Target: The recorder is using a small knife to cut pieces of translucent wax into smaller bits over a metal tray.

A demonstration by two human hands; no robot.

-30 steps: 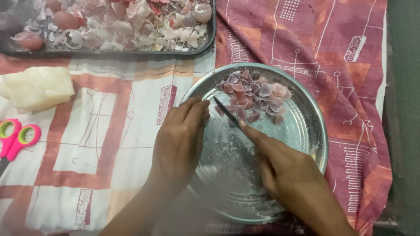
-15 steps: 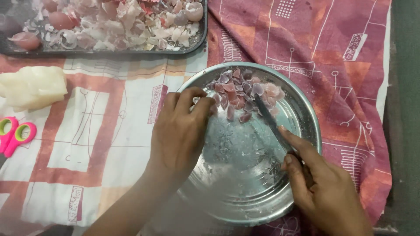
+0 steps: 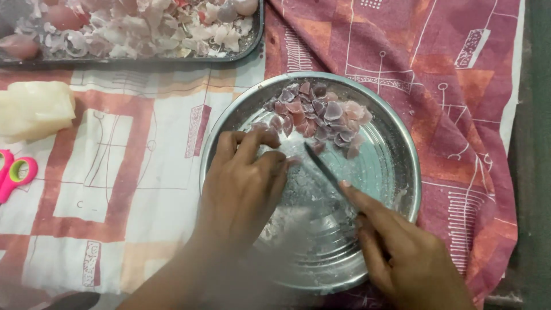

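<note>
Knife point(image 3: 322, 166), dark thin blade, held in right hand point(image 3: 402, 252), fingers wrapped round the handle, index finger laid along the spine. Blade tip points up-left over the middle of the round steel plate point(image 3: 402, 143), just below the pile of pinkish-purple onion pieces point(image 3: 318, 115) that sits at the plate's far side. Left hand point(image 3: 244, 183) rests palm-down on the plate's left inner part, fingers curled narrow over whitish bits on the metal; can't tell if it pinches anything. Fingertips close to the blade, contact unclear. Plate floor shows wet white residue. Plate sits on patterned cloth, red part point(image 3: 459, 69) to its right, white-and-orange part point(image 3: 115, 172) to its left. Beyond the plate, dark tray point(image 3: 255, 40) full of onion peels and scraps. Far left of plate: pale crumpled bag point(image 3: 34, 109), pink scissors point(image 3: 14, 172) below it.
</note>
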